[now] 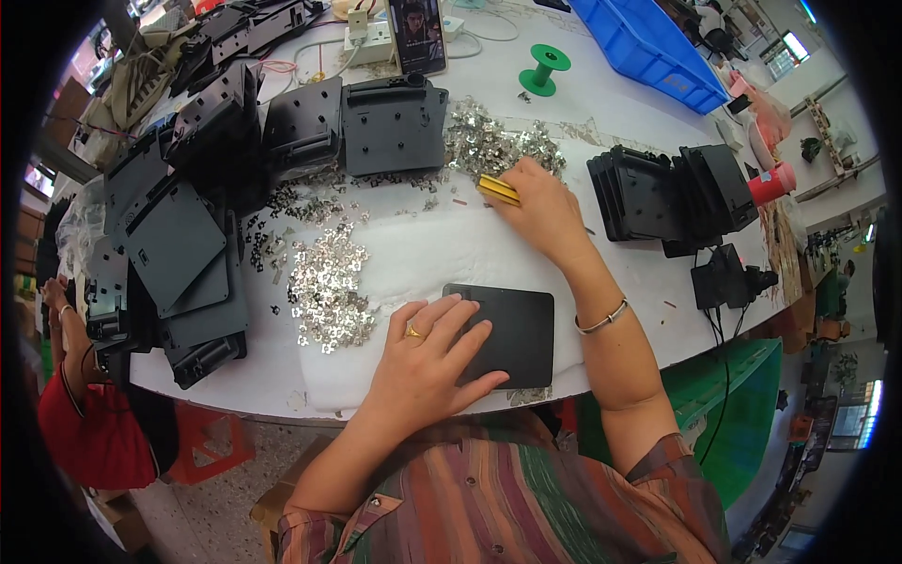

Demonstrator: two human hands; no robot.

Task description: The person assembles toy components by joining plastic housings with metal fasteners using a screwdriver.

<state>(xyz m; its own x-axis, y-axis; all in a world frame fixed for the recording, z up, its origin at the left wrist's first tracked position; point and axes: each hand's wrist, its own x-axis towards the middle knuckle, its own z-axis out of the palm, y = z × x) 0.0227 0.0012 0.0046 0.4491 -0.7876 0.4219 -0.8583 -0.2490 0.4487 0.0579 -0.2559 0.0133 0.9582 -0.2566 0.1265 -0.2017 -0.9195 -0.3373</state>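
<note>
My left hand lies spread on a flat black plastic panel near the table's front edge, its fingers over the panel's left part. My right hand is closed around a short yellow bar-shaped tool with a dark stripe; its exact kind does not show. That hand is just in front of a heap of small silvery metal pieces. A second pile of such metal pieces spreads left of the white padded sheet under the panel.
Black plastic panels are stacked at the left, with more panels at the back and a row at the right. A phone, green spool and blue crate stand behind. Black adapters trail cables.
</note>
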